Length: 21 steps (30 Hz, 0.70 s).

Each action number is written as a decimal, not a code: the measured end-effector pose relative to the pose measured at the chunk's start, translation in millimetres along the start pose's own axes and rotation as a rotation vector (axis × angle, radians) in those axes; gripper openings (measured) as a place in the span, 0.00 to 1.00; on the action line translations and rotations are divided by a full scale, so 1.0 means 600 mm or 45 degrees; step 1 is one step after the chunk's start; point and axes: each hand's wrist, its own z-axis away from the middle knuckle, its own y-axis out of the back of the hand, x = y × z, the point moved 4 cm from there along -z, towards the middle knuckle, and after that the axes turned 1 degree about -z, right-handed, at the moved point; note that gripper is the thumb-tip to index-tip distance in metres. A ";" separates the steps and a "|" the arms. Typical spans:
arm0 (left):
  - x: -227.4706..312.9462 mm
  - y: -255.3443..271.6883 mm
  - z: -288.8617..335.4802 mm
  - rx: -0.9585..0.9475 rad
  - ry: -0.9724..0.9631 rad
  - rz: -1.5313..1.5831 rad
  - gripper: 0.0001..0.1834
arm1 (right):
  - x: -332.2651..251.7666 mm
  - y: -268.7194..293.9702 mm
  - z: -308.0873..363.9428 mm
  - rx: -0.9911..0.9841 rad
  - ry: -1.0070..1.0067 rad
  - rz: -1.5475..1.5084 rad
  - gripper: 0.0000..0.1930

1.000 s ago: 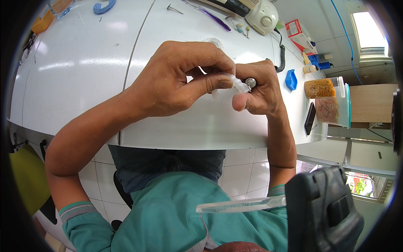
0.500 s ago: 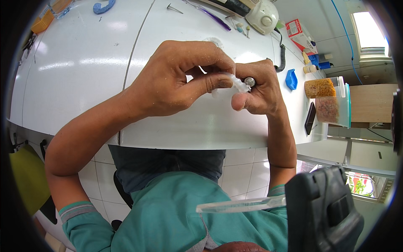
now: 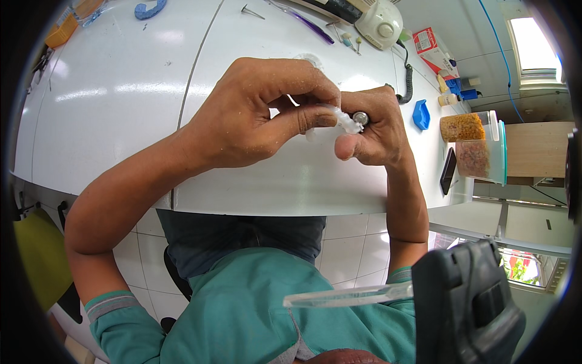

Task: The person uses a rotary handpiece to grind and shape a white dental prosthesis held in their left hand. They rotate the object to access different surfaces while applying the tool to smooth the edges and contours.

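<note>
Over the white table, my left hand (image 3: 260, 112) pinches a clear, whitish plastic dental aligner (image 3: 348, 123) between thumb and fingers; its full shape is partly covered by the fingertips. My right hand (image 3: 379, 124) is wrapped round a metal rotary handpiece (image 3: 361, 117), of which only the round silver end shows. The right thumb sticks out below the aligner. The handpiece end lies right against the aligner's right edge, and whether they touch I cannot tell. Fine pale dust dots the left hand.
Beyond my hands lie a purple-handled tool (image 3: 315, 30), a metal bur (image 3: 252, 12) and small polishing tips (image 3: 348, 42). A white control unit (image 3: 382, 27) with a coiled black cord (image 3: 408, 82) stands behind. To the right are a blue tray-like piece (image 3: 421, 115), a phone (image 3: 448, 171) and food tubs (image 3: 473, 158).
Hardly anything differs; the aligner is turned very slightly in my left fingers beside the handpiece end. Both arms stay in place.
</note>
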 end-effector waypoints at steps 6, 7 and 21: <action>0.000 0.000 0.000 -0.001 0.000 0.007 0.06 | 0.001 0.001 0.001 -0.001 0.008 0.009 0.36; 0.000 0.000 0.000 -0.001 0.002 0.005 0.06 | 0.001 0.002 0.001 0.002 0.009 0.008 0.36; -0.002 0.000 0.000 0.014 -0.003 0.003 0.06 | 0.001 0.002 0.000 0.011 0.006 0.026 0.36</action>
